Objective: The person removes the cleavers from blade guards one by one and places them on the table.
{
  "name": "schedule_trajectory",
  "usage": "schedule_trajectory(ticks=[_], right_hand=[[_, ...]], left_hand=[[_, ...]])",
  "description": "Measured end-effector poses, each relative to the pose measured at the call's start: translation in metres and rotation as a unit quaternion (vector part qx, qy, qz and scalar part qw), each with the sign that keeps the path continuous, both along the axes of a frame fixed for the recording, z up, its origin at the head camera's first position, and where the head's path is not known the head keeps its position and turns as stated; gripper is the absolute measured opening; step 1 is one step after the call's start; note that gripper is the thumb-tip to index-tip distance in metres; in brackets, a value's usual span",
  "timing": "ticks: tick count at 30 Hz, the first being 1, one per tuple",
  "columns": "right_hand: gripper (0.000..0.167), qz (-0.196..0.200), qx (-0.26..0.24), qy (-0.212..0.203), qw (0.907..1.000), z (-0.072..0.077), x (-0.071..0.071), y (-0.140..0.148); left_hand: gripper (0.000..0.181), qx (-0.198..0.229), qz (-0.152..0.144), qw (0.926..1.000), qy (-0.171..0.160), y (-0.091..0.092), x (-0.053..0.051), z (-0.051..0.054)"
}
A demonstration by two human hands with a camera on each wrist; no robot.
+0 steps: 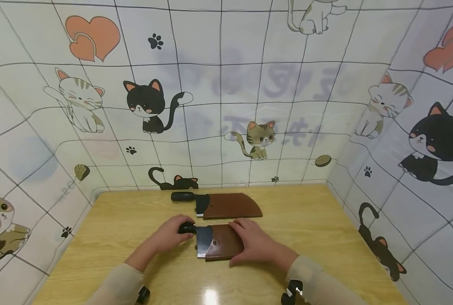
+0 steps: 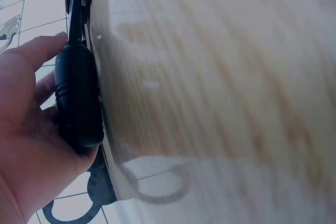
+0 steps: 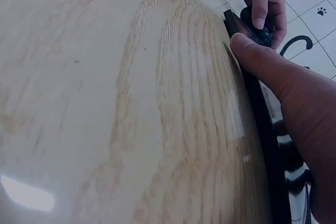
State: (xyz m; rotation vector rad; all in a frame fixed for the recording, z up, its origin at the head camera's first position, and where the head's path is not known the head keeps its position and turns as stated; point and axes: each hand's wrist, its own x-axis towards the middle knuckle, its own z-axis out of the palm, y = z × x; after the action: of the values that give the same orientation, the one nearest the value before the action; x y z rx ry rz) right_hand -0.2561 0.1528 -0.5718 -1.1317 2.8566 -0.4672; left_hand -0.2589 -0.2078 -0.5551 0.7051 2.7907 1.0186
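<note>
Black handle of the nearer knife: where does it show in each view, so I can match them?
Head: black handle in the lower half, slightly left of centre.
Left wrist: left of centre, lengthwise up the picture.
Right wrist: upper right, partly hidden by fingers.
Shared landmark: the left hand, holding it in all three views.

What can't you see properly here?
Head view: the near blade, mostly inside the near sheath.
Head view: the near sheath's end, under the right hand.
Left wrist view: that end, cut off by the top edge.
Head view: faint purple marks, too blurry to read.
</note>
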Motion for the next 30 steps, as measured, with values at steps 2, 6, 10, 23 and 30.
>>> schedule_trajectory(ticks=[2,6,10,23,30], right_hand=[[0.131,-0.003,0.003,-0.002,1.0,-0.002,-0.001,-0.002],[0.13,-0.007,0.0,0.005,1.0,-0.004,-0.002,-0.005],[0.125,-0.011,-0.002,0.004,0.9999,-0.003,-0.002,-0.008],[0.12,-0.008,-0.007,0.023,0.9997,-0.004,-0.001,-0.008],[0.122,-0.01,-0.011,0.026,0.9995,0.006,0.004,-0.004]], left_hand=[[0.036,-0.005,0.003,1.0,0.001,0.002,0.0,-0.001],[0.036,-0.017,0.013,0.9997,0.011,0.004,0.0,-0.002],[0.036,-0.033,0.021,0.9989,0.025,0.005,0.001,-0.002],[0.029,-0.069,0.022,0.9963,0.047,0.006,0.0,-0.005],[0.028,-0.075,0.019,0.9947,0.067,0.002,-0.003,-0.005]])
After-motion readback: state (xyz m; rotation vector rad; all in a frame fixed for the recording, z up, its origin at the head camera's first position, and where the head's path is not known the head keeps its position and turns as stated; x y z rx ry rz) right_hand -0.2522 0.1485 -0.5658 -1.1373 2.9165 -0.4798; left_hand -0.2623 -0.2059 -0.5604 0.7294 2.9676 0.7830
